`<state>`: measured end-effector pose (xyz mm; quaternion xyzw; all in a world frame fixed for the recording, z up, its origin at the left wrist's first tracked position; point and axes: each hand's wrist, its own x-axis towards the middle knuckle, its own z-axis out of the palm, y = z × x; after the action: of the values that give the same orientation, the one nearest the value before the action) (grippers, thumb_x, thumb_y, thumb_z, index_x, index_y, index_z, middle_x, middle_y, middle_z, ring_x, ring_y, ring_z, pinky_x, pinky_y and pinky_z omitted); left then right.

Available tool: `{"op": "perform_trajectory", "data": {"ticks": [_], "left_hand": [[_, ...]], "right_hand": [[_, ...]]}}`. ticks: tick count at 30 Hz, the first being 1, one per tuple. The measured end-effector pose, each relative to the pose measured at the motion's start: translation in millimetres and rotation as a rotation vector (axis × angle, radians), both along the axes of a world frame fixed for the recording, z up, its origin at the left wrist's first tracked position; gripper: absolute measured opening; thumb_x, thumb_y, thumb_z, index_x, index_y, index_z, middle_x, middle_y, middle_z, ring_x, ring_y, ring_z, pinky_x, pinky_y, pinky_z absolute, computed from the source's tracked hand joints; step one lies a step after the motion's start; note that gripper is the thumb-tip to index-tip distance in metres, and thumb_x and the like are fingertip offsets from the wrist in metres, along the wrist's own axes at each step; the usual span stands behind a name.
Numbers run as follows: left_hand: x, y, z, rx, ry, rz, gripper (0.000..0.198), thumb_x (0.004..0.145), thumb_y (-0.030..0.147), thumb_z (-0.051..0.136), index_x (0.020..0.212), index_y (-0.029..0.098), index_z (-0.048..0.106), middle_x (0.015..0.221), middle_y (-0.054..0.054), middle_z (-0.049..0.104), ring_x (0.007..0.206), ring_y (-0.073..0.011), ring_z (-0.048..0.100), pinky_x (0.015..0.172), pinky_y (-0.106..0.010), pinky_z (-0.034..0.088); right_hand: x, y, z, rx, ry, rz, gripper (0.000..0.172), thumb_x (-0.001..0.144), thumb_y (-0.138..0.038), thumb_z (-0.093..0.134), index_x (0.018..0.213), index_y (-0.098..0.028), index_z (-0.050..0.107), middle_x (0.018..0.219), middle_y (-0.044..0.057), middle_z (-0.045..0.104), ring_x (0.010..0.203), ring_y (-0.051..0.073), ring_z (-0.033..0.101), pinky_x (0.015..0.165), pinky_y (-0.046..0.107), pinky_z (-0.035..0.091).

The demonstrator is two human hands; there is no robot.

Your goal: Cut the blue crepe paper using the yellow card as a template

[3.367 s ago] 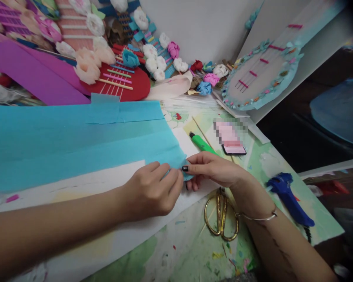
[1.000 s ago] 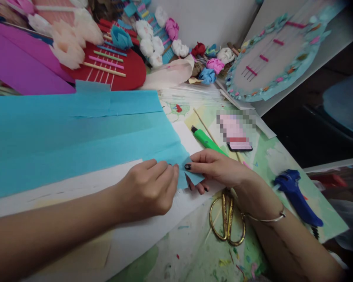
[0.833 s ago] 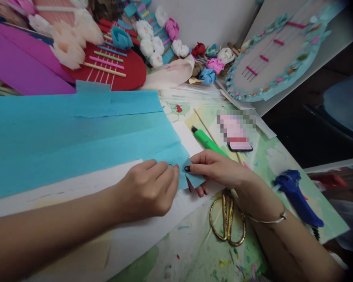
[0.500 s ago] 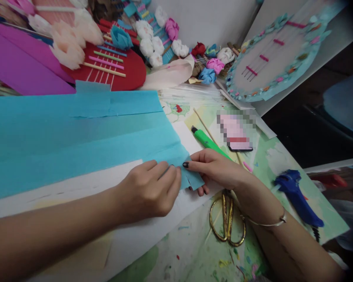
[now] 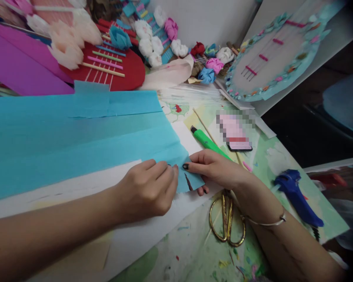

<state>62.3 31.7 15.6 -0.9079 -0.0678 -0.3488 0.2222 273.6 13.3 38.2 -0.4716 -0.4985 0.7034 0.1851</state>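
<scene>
Pinching creased blue paper (image 5: 106, 145), slit edge (image 5: 195, 182)

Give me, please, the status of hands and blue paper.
Right hand pinching corner of blue paper; left hand curled at its edge, grip hidden. Blue paper split between hands. Scissors lie close by right hand.

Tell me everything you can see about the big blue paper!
The blue paper looks thin, with faint creases and a folded-looking strip along its far edge. It lies mostly flat, partly over a white sheet, and runs out of the picture on the left. The left hand and the right hand pinch its near right corner, where a jagged slit shows between them.
</scene>
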Motion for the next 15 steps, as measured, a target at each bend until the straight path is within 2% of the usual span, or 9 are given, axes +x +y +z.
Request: {"op": "perform_trajectory", "data": {"ticks": [6, 9, 11, 15], "left_hand": [[-0.7, 1.1, 2.7, 0.012, 0.009, -0.003, 0.018, 0.087, 0.0, 0.055, 0.079, 0.004, 0.07, 0.068, -0.011, 0.07, 0.063, -0.0219, 0.069, 0.048, -0.03, 0.052], [-0.1, -0.1, 0.5, 0.012, -0.03, -0.005, 0.019, 0.087, 0.001, 0.054, 0.076, 0.005, 0.069, 0.067, -0.01, 0.069, 0.063, -0.0211, 0.067, 0.048, -0.03, 0.05], [0.4, -1.1, -2.1, 0.012, -0.049, -0.009, 0.019, 0.087, 0.002, 0.054, 0.076, 0.006, 0.069, 0.067, -0.01, 0.068, 0.063, -0.0213, 0.066, 0.048, -0.03, 0.049], [1.8, -1.6, -5.7, 0.002, -0.057, 0.01, 0.02, 0.089, 0.003, 0.051, 0.08, 0.004, 0.069, 0.066, -0.01, 0.067, 0.063, -0.0228, 0.065, 0.047, -0.032, 0.047]], "right_hand": [[-0.4, -1.0, -0.9, -0.055, 0.007, -0.023, 0.031, 0.092, -0.034, 0.057, 0.068, -0.013, 0.06, 0.053, 0.002, 0.064, 0.044, 0.008, 0.061, 0.041, 0.016, 0.047], [-3.4, -1.7, -0.4, -0.085, 0.008, -0.099, 0.038, 0.092, -0.041, 0.056, 0.066, -0.014, 0.061, 0.057, 0.004, 0.067, 0.043, 0.009, 0.062, 0.038, 0.017, 0.046], [-5.7, -1.9, 0.1, -0.09, -0.002, -0.145, 0.042, 0.092, -0.044, 0.055, 0.062, -0.015, 0.06, 0.052, 0.003, 0.065, 0.04, 0.009, 0.06, 0.035, 0.017, 0.044], [-8.4, -1.3, 0.6, -0.077, 0.022, -0.152, 0.033, 0.088, -0.038, 0.063, 0.064, -0.017, 0.057, 0.048, -0.001, 0.062, 0.038, 0.008, 0.057, 0.035, 0.016, 0.042]]}}
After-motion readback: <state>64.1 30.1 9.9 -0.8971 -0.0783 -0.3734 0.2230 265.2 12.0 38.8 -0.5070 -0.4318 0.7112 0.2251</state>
